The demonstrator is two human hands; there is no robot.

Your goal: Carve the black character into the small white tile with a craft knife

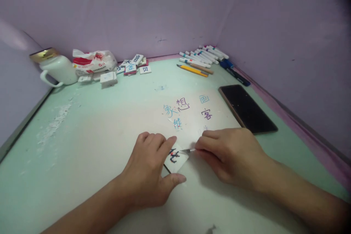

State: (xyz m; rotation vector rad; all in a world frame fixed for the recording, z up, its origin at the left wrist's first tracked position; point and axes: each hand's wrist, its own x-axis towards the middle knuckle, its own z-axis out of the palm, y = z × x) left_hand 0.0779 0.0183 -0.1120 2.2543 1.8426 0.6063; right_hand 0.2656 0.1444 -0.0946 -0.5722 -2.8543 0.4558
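A small white tile (181, 161) with a dark character and a touch of red lies on the table in front of me, turned at an angle. My left hand (149, 170) grips it from the left, thumb at its near corner and fingers along its far edge. From the right, my right hand (227, 151) is closed around a craft knife (186, 151), whose pointed metal blade meets the tile beside the character. The knife's handle is hidden inside the fist.
Coloured handwritten characters (177, 111) mark the tabletop beyond my hands. A phone (248, 109) lies at right; markers (201, 56) and a yellow cutter (192, 70) lie behind. Along the back left stand a white mug (59, 69), tissues (94, 62) and stacked tiles (131, 66). White crumbs (56, 122) lie at left.
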